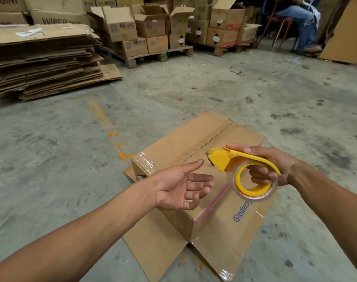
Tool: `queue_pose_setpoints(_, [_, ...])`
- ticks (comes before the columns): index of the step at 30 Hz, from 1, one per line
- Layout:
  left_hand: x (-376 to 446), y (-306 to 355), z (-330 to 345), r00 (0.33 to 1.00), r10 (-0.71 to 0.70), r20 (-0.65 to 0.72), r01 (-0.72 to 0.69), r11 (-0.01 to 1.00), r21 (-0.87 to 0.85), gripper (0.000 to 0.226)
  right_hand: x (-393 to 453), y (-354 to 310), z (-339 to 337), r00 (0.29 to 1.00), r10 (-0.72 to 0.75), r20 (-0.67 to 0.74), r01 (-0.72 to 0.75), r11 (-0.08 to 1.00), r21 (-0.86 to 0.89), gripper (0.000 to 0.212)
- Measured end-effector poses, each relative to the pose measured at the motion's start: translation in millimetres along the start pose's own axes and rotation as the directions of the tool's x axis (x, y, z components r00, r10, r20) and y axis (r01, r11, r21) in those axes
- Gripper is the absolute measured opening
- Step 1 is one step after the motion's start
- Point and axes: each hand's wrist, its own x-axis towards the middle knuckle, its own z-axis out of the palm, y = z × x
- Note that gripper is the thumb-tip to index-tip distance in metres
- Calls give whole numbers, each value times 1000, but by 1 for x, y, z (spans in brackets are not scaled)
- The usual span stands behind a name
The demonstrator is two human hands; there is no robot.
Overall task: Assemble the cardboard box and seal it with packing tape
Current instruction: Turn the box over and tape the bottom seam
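Centrally, box (pixel 185 143) lay on floor (pixel 51 139), seam taped. Right hand (pixel 269 165), at 3 o'clock, gripped yellow tape dispenser (pixel 242 171); left hand (pixel 181 188) hovered open, empty.

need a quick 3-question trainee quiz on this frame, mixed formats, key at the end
1. True or false: the left hand is gripping the cardboard box.
2. Which hand holds the yellow tape dispenser? A) left B) right C) both
3. Fill in: the top seam of the box, running away from the camera, looks not yet ____.

Key:
1. False: the left hand is open, palm up, hovering over the box.
2. B: the right hand has fingers through the roll's core.
3. Taped: the seam shows as a bare dark line, though clear tape already wraps the near left corner.
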Motion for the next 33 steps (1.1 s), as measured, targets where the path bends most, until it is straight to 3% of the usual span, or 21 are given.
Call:
queue_pose_setpoints(9, [9, -3, 10, 998, 42, -51, -47, 993, -108, 9, -3, -1, -2, 1000, 21, 11, -21, 999, -27, 74])
queue_pose_setpoints(28, [13, 0, -7, 994, -14, -109, 6, 998, -65, 12, 3, -3, 11, 996, 90, 4, -88, 975, -203, 74])
queue_pose_setpoints(33, [26, -1, -16, 982, 2, -189, -12, 999, -52, 18, 5, -5, 23, 994, 111, -15, -111, 953, -284, 71])
